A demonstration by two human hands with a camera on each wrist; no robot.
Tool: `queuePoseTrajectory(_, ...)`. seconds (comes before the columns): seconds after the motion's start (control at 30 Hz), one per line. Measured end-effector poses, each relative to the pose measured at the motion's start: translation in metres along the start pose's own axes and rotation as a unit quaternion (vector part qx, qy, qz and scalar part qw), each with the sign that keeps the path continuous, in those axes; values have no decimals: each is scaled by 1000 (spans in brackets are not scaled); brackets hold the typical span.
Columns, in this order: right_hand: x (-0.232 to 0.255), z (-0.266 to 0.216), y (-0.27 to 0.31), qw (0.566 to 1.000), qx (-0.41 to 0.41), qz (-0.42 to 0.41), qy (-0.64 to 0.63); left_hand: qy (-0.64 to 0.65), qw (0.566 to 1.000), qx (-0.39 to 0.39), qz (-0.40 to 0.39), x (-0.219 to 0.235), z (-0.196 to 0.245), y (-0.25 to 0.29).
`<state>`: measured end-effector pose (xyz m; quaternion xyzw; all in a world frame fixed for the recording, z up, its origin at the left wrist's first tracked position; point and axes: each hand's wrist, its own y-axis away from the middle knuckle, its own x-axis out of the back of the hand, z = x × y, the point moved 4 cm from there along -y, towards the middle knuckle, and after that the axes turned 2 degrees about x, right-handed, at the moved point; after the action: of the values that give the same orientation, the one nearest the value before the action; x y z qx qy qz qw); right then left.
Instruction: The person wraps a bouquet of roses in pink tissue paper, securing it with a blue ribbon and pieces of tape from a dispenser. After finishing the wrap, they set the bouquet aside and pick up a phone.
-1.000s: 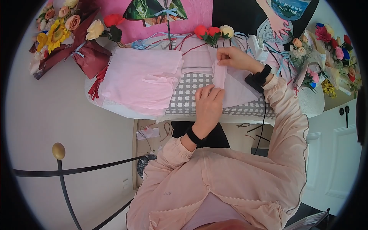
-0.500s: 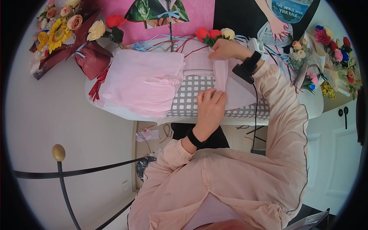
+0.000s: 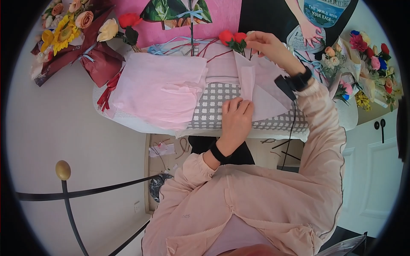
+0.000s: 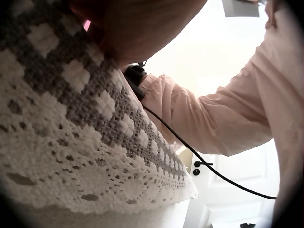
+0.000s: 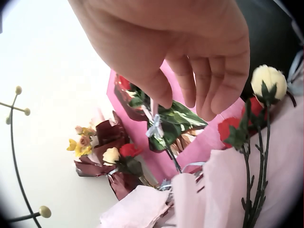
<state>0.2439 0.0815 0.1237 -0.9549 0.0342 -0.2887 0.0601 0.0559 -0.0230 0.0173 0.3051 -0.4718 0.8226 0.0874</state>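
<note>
In the head view, my left hand (image 3: 237, 123) holds the lower end of a folded strip of pink wrapping paper (image 3: 247, 81) with bent fingers; its thumb is hidden. My right hand (image 3: 271, 48) is up beside the flower heads, over the paper's top edge. The right wrist view shows its fingers loosely bent, with nothing between them. Below that hand lie two red roses (image 5: 230, 131) and a cream rose (image 5: 269, 83), their dark green stems across the paper. From the head camera, the right fingers mostly cover the cream rose.
A pile of pink paper sheets (image 3: 158, 89) lies left on the grey-and-white tablecloth (image 3: 215, 100). Blue and dark red ribbons (image 3: 205, 46) run behind. Wrapped bouquets stand at the left (image 3: 102, 64) and right (image 3: 358, 64). A black cable (image 3: 292, 128) hangs from the right wrist.
My right hand has let go of the folded strip's upper part and moved up and right to the roses. The left hand stays at the strip's lower end.
</note>
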Motion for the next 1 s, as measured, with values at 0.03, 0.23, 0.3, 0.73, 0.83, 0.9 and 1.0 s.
queuePoseTrajectory(0.03, 1, -10, 12, 998, 26, -25, 46, 2, 1000, -2, 1, 0, 0, 0)
queuePoseTrajectory(0.23, -55, -25, 104, 920, 276, -95, 260, 28, 999, -14, -32, 3, 1, -1)
queuePoseTrajectory(0.3, -66, -2, 113, 913, 268, -91, 292, 30, 998, -20, -47, 2, 0, 4)
queuePoseTrajectory(0.73, -48, 38, 107, 875, 247, -74, 409, 13, 999, -32, -34, 7, 4, 16)
queuePoseTrajectory(0.83, -26, 33, 100, 863, 271, 23, 426, 7, 999, -37, -36, 7, 5, 15)
queuePoseTrajectory(0.9, -2, 19, 108, 876, 276, 109, 380, 6, 999, -41, -35, 8, 5, 13)
queuePoseTrajectory(1.0, 23, 11, 152, 966, 78, 172, 178, 13, 998, -38, -40, 8, 5, 14)
